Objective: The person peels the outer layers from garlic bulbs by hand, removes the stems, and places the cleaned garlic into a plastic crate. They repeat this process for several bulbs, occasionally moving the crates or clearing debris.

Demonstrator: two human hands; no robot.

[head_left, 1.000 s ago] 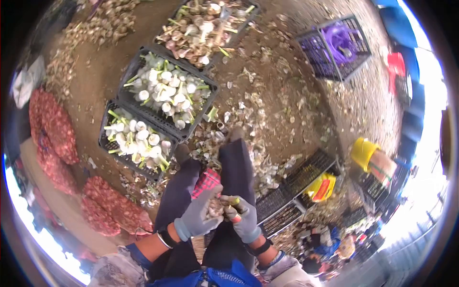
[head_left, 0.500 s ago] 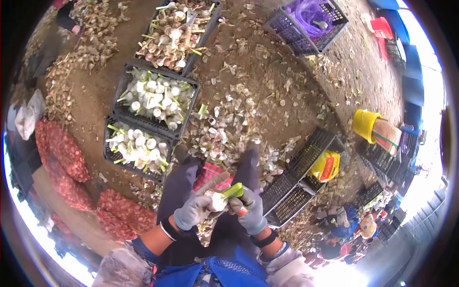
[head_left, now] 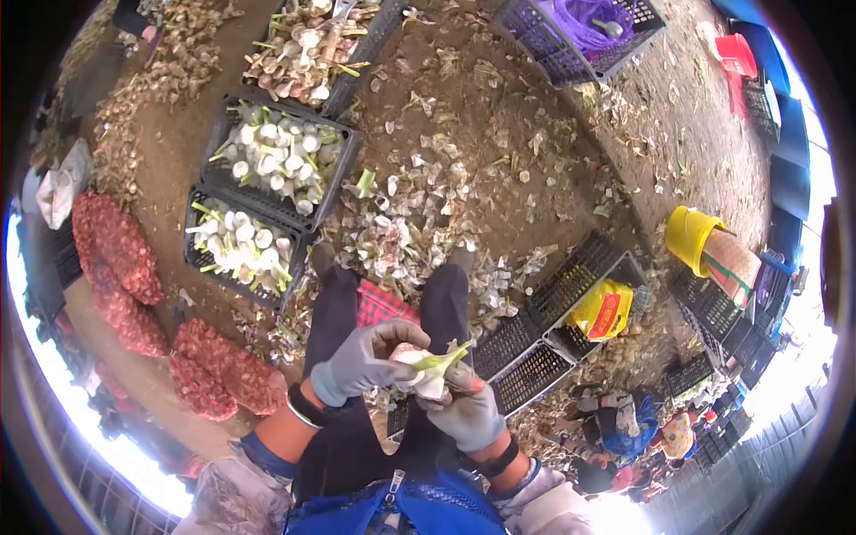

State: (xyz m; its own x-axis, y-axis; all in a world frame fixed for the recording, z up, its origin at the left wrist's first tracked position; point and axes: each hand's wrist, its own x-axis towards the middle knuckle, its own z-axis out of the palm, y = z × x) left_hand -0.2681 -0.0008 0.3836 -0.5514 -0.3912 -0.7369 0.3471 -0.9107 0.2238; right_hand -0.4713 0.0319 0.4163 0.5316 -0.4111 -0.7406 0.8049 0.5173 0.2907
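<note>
A garlic bulb (head_left: 423,369), white with a pinkish side and a green stem, is held over my lap between both gloved hands. My left hand (head_left: 366,363) is closed on the bulb from the left, thumb and fingers pinching it. At the stem side, my right hand (head_left: 465,412) is closed, its thumb and fingers gripping the stem and loose outer skin. Fingers partly hide the bulb's underside. Below it, a red checked cloth (head_left: 385,306) lies between my knees.
Ahead on the left are crates of trimmed garlic bulbs (head_left: 283,159) and untrimmed garlic (head_left: 308,53). Red mesh sacks (head_left: 227,366) lie at left. Black crates (head_left: 535,374) with a yellow bag (head_left: 599,310) stand at right. Peelings (head_left: 392,241) cover the ground. People (head_left: 629,428) sit lower right.
The bulb has turned in my hands; its stem skin looks pulled apart and looser. My left fingers have curled in over the bulb. The view has shifted slightly.
</note>
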